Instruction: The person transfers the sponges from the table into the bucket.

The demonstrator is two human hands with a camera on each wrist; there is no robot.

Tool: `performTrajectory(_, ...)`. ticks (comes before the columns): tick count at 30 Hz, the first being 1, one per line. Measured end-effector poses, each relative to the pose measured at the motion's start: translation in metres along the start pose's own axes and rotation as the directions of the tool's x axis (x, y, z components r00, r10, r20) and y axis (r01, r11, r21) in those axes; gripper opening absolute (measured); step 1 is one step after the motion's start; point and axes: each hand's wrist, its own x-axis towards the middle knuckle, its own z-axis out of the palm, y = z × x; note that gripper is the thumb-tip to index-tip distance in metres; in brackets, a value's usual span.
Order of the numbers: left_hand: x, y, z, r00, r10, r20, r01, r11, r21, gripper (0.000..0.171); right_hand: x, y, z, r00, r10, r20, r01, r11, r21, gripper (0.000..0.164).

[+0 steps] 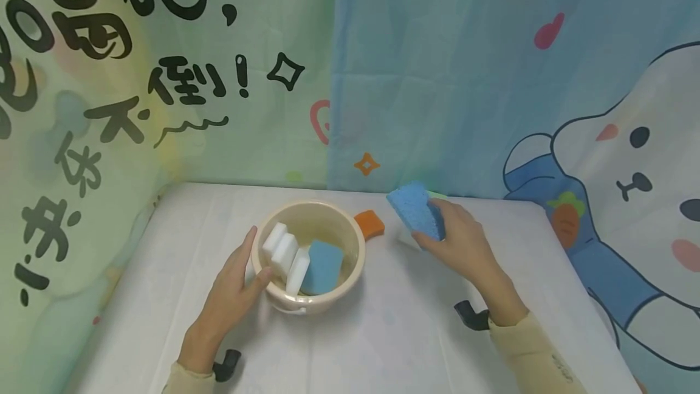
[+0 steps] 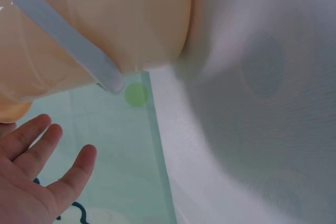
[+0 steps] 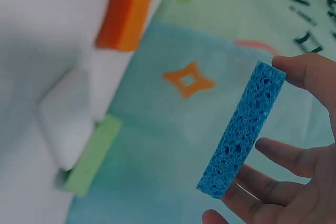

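One cream bucket [image 1: 335, 301] stands on one white table [image 1: 361, 351], three white blocks [image 1: 284, 254] and one blue block [image 1: 324, 267] inside; the left hand [image 1: 232, 287], fingers loosely spread, touches its rim; the right hand [image 1: 463, 241] pinches one blue sponge [image 1: 414, 208], right of one orange block [image 1: 369, 224]; the right-wrist view bares one green block [image 3: 94, 156], mostly hidden in the head view.

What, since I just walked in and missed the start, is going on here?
Someone is handling sponges at a white table. The left hand holds the rim of a beige bucket containing three white pieces and a blue block. The right hand holds a blue sponge to the bucket's right, not inside it. Outside the bucket are an orange block, a white piece and a green piece.
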Motion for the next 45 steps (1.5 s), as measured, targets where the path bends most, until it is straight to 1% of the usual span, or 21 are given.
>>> performTrajectory(3,0.001,0.0,0.0,1.0,0.001,0.0,-0.001,1.0,-0.001,0.077,0.002,-0.015,-0.001,0.999,-0.048,0.004,0.049,0.999,-0.011,0.073)
performTrajectory(5,0.001,-0.001,0.0,1.0,0.003,0.0,-0.003,1.0,-0.003,0.077,0.003,-0.024,-0.002,0.995,-0.097,0.018,0.098,0.995,-0.032,0.073)
performTrajectory(7,0.001,-0.001,0.0,1.0,0.004,0.0,-0.004,1.0,-0.005,0.076,0.003,-0.032,-0.003,0.988,-0.152,0.041,0.154,0.987,-0.047,0.072)
performTrajectory(9,0.001,-0.001,0.0,1.0,0.001,0.0,-0.001,1.0,-0.005,0.076,0.003,-0.039,-0.003,0.975,-0.215,0.056,0.218,0.974,-0.06,0.071)
performTrajectory(11,0.001,-0.001,0.0,1.0,-0.004,0.0,0.004,1.0,-0.004,0.076,0.002,-0.046,-0.003,0.96,-0.273,0.067,0.277,0.959,-0.065,0.07)
performTrajectory(15,0.001,0.0,0.0,1.0,-0.017,0.003,0.017,1.0,-0.003,0.077,0.001,-0.057,-0.002,0.926,-0.363,0.103,0.373,0.923,-0.094,0.068)
performTrajectory(19,0.0,-0.001,0.0,1.0,-0.02,0.001,0.02,1.0,-0.003,0.077,0.0,-0.069,-0.002,0.885,-0.439,0.157,0.459,0.879,-0.131,0.07)
performTrajectory(21,0.0,-0.001,0.0,1.0,-0.016,-0.001,0.016,1.0,-0.003,0.077,0.001,-0.075,-0.003,0.863,-0.472,0.179,0.498,0.855,-0.145,0.071)
performTrajectory(24,0.0,-0.002,0.0,1.0,-0.01,-0.003,0.01,1.0,-0.005,0.077,0.003,-0.085,-0.003,0.831,-0.517,0.204,0.548,0.823,-0.151,0.068)
performTrajectory(27,0.0,-0.002,0.0,1.0,-0.004,-0.004,0.004,1.0,-0.009,0.077,0.005,-0.094,-0.002,0.811,-0.537,0.233,0.575,0.804,-0.152,0.065)
performTrajectory(30,0.0,-0.003,0.0,1.0,-0.002,-0.002,0.002,1.0,-0.013,0.077,0.007,-0.101,0.002,0.8,-0.539,0.262,0.586,0.795,-0.154,0.063)
performTrajectory(34,0.0,-0.003,0.0,1.0,-0.006,0.004,0.006,1.0,-0.016,0.077,0.01,-0.109,0.007,0.796,-0.541,0.274,0.59,0.795,-0.144,0.064)
performTrajectory(41,-0.001,-0.002,0.001,1.0,-0.015,0.006,0.015,1.0,-0.018,0.077,0.018,-0.114,0.018,0.804,-0.532,0.265,0.577,0.805,-0.134,0.064)
performTrajectory(45,-0.001,-0.002,0.0,1.0,-0.011,0.003,0.011,1.0,-0.014,0.077,0.022,-0.115,0.023,0.8,-0.543,0.256,0.584,0.803,-0.123,0.062)
